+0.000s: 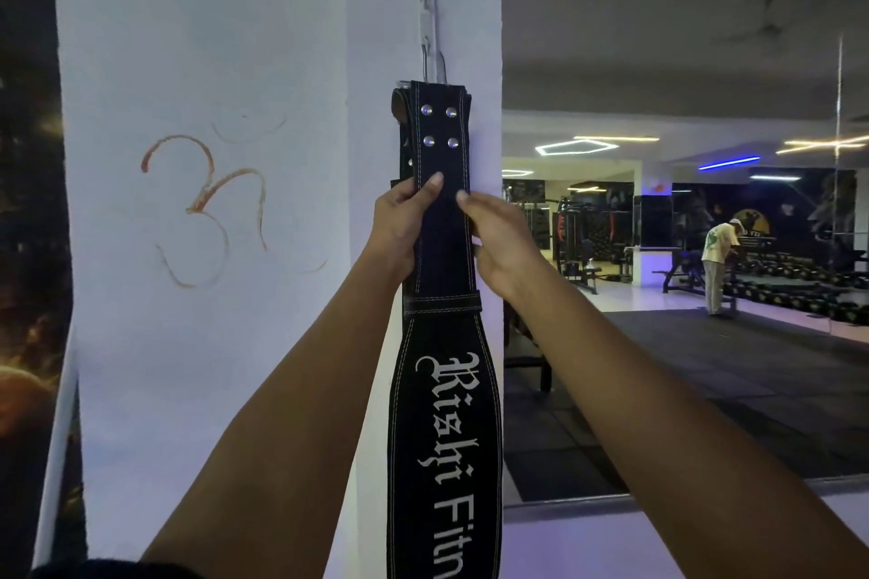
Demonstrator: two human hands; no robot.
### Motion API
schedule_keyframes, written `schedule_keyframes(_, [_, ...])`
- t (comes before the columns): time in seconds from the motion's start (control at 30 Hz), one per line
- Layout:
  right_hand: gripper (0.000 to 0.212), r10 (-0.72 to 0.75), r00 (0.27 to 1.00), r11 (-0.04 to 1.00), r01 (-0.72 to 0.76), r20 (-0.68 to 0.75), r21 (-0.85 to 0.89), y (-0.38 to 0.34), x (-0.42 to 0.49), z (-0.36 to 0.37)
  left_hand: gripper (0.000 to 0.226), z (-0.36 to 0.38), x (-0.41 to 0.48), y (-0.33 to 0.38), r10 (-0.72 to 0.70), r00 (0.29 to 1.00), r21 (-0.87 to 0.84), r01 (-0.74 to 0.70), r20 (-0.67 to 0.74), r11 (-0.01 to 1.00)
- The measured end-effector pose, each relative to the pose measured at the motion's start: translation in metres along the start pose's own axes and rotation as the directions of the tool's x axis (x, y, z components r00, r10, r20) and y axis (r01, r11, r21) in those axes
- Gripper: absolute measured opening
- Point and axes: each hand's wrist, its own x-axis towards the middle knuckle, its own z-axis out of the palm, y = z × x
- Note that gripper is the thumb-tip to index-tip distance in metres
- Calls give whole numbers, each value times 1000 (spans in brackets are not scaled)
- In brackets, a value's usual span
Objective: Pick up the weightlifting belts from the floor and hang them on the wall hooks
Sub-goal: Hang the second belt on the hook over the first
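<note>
Both hands (399,226), stitched black belt (439,414)

A black weightlifting belt (444,343) hangs upright against a white pillar (235,61), its top end right at the metal hook rack (432,14). The left hand (399,221) and right hand (498,235) pinch its narrow strap from either side, just below four silver rivets (439,126). White lettering runs down the wider part. A mirror (682,249) fills the right.
</note>
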Motion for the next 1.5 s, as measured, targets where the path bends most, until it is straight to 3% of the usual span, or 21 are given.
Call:
schedule_keyframes(0.13, [9, 10, 989, 1000, -11, -145, -5, -15, 21, 10, 10, -1, -7, 0, -25, 1000, 15, 25, 16, 1000])
schedule_keyframes(0.37, [14, -6, 985, 999, -2, -172, -45, -38, 37, 20, 16, -6, -7, 3, -25, 995, 46, 20, 102, 999])
schedule_keyframes(0.5, [13, -19, 979, 997, 4, -202, -77, -55, 60, 27, 29, -9, -7, 3, -99, 983, 84, 87, 156, 993])
schedule_keyframes(0.57, [19, -21, 975, 997, 3, -223, -80, -56, 69, 28, 23, -8, -5, 9, -84, 981, 70, 73, 175, 995])
schedule_keyframes(0.63, [22, -28, 972, 997, 10, -232, -79, -53, 72, 30, 16, -3, 0, 25, -46, 988, 5, 45, 145, 999])
schedule_keyframes(0.7, [23, -26, 977, 997, 9, -212, -79, -44, 72, 30, 29, 5, 11, 44, -57, 997, -8, 58, 58, 998])
schedule_keyframes(0.8, [17, -12, 985, 997, -2, -170, -81, -37, 71, 32, 47, 16, 27, 62, -116, 989, 55, 121, -90, 991])
schedule_keyframes(0.87, [6, -8, 987, 997, -3, -159, -73, -41, 70, 34, 42, 22, 33, 59, -110, 977, 85, 127, -184, 988])
schedule_keyframes(0.93, [29, 2, 984, 999, -12, -176, -53, -45, 72, 35, 34, 27, 35, 51, -75, 970, 98, 100, -233, 990])
schedule_keyframes(1.0, [44, -7, 979, 999, -3, -204, -48, -47, 75, 35, 33, 29, 37, 46, -43, 966, 91, 68, -256, 994])
schedule_keyframes(1.13, [28, -60, 984, 990, 36, -168, -139, -50, 77, 38, 17, 28, 37, 50, 54, 972, 49, -44, -228, 998])
schedule_keyframes(1.2, [29, -91, 974, 986, 59, -209, -154, -50, 81, 42, 28, 26, 40, 49, 90, 973, 76, -75, -213, 994])
schedule_keyframes(1.3, [19, -136, 956, 984, 101, -260, -146, -48, 85, 48, 25, 24, 46, 47, 76, 967, 81, -58, -243, 995])
schedule_keyframes(1.5, [25, -144, 940, 988, 120, -310, -96, -45, 102, 56, 28, 17, 64, 49, 64, 966, 80, -46, -252, 996])
